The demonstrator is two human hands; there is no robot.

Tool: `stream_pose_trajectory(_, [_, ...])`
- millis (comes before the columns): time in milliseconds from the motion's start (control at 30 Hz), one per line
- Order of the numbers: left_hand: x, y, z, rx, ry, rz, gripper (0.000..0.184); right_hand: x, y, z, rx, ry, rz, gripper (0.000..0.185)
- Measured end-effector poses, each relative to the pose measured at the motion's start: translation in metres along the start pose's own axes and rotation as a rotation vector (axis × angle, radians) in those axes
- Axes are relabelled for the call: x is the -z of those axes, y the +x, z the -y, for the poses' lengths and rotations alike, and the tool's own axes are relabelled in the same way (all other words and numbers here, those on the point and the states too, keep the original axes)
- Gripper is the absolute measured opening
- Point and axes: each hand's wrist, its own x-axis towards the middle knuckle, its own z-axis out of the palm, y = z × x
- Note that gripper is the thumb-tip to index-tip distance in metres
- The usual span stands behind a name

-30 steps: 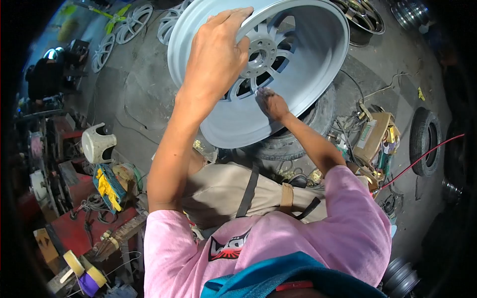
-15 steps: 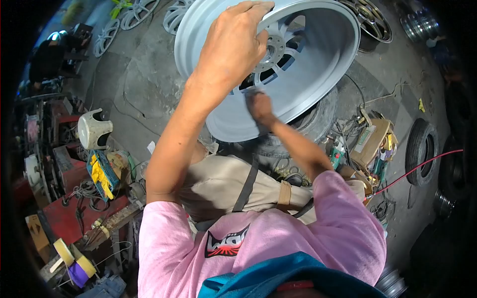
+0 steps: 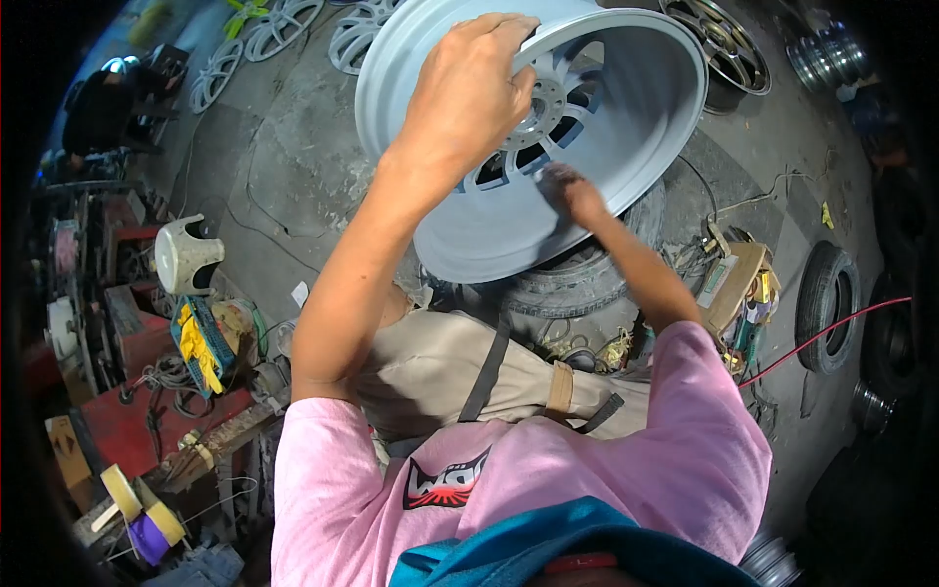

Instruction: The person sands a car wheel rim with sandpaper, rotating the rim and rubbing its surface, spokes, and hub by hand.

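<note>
The grey wheel [image 3: 626, 137] stands tilted in front of the person, above a tyre [image 3: 567, 293], which it partly covers. Its top is cut off by the upper border of the view. The left hand [image 3: 474, 93] grips the near edge of the wheel; it hides a part of the spokes, and its fingertips are hard to make out. The right hand [image 3: 569, 191] is inside the wheel, near the spokes. Its fingers are dark and blurred, so I cannot tell whether they hold something or are only bent.
</note>
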Motion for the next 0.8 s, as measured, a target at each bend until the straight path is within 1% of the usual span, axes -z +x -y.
stream_pose_trajectory(33, [-0.001, 0.001, 0.002, -0.002, 0.002, -0.004, 0.039, 0.009, -0.004, -0.023, -0.053, 0.093, 0.033, 0.046])
stream_pose_trajectory(67, [-0.003, 0.003, 0.004, 0.002, 0.008, 0.007, 0.040, 0.013, -0.001, -0.023, -0.051, 0.088, 0.030, 0.046])
stream_pose_trajectory(133, [-0.006, 0.003, 0.006, -0.001, 0.013, 0.012, 0.042, 0.018, 0.001, -0.013, -0.225, 0.147, 0.083, 0.046])
stream_pose_trajectory(167, [-0.006, 0.003, 0.007, 0.002, 0.017, 0.022, 0.040, 0.013, 0.010, 0.014, -0.287, 0.257, 0.099, 0.043])
stream_pose_trajectory(200, [-0.005, 0.003, 0.007, 0.004, 0.023, 0.035, 0.039, 0.000, 0.030, 0.057, -0.349, 0.370, 0.115, 0.041])
stream_pose_trajectory(233, [-0.003, 0.003, 0.007, -0.002, 0.024, 0.037, 0.039, -0.026, 0.055, 0.108, -0.415, 0.498, -0.004, 0.037])
stream_pose_trajectory(267, [-0.002, 0.004, 0.007, 0.005, 0.025, 0.046, 0.038, 0.054, 0.078, 0.153, -0.559, 0.790, 0.017, 0.034])
stream_pose_trajectory(300, [-0.003, 0.003, 0.006, 0.012, 0.022, 0.057, 0.038, 0.079, 0.104, 0.186, -0.642, 0.996, 0.030, 0.034])
stream_pose_trajectory(333, [-0.002, 0.002, 0.005, 0.007, 0.014, 0.067, 0.038, 0.141, 0.119, 0.199, -0.573, 1.226, -0.090, 0.037])
stream_pose_trajectory(367, [-0.001, 0.002, 0.004, 0.001, 0.026, 0.060, 0.037, 0.196, 0.127, 0.202, -0.605, 1.485, -0.152, 0.037])
stream_pose_trajectory(433, [-0.002, 0.002, 0.005, -0.014, 0.027, 0.033, 0.036, 0.235, 0.118, 0.211, -0.632, 1.735, -0.220, 0.037])
stream_pose_trajectory(467, [-0.002, 0.001, 0.005, -0.018, 0.020, 0.031, 0.036, 0.241, 0.108, 0.218, -0.638, 1.775, -0.295, 0.036])
stream_pose_trajectory(533, [-0.001, 0.005, 0.007, -0.031, 0.034, 0.024, 0.035, 0.230, 0.086, 0.221, -0.488, 1.653, -0.431, 0.034])
stream_pose_trajectory(567, [-0.001, 0.005, 0.008, -0.046, 0.028, 0.026, 0.035, 0.191, 0.063, 0.218, -0.348, 1.493, -0.479, 0.033])
stream_pose_trajectory(600, [-0.002, 0.004, 0.009, -0.032, 0.015, 0.023, 0.036, 0.125, 0.035, 0.199, -0.182, 1.296, -0.383, 0.033])
stream_pose_trajectory(633, [-0.002, 0.005, 0.010, -0.016, 0.005, 0.018, 0.036, 0.084, 0.005, 0.169, -0.230, 1.245, -0.267, 0.037])
stream_pose_trajectory(667, [-0.003, 0.006, 0.010, -0.021, 0.004, 0.021, 0.036, 0.064, -0.016, 0.122, -0.234, 1.084, -0.143, 0.039])
stream_pose_trajectory(700, [-0.003, 0.006, 0.010, -0.030, -0.007, 0.015, 0.036, 0.094, -0.024, 0.072, -0.250, 0.843, 0.013, 0.040])
stream_pose_trajectory(733, [-0.002, 0.006, 0.010, -0.039, -0.016, 0.009, 0.036, 0.090, -0.018, 0.019, 0.003, 0.295, 0.224, 0.041])
stream_pose_trajectory(767, [-0.002, 0.006, 0.008, -0.039, -0.012, 0.012, 0.036, 0.075, -0.029, -0.030, -0.057, 0.486, 0.000, 0.044])
stream_pose_trajectory(800, [-0.002, 0.007, 0.005, -0.031, -0.014, 0.018, 0.036, 0.060, -0.021, -0.077, -0.063, -0.086, 0.333, 0.044])
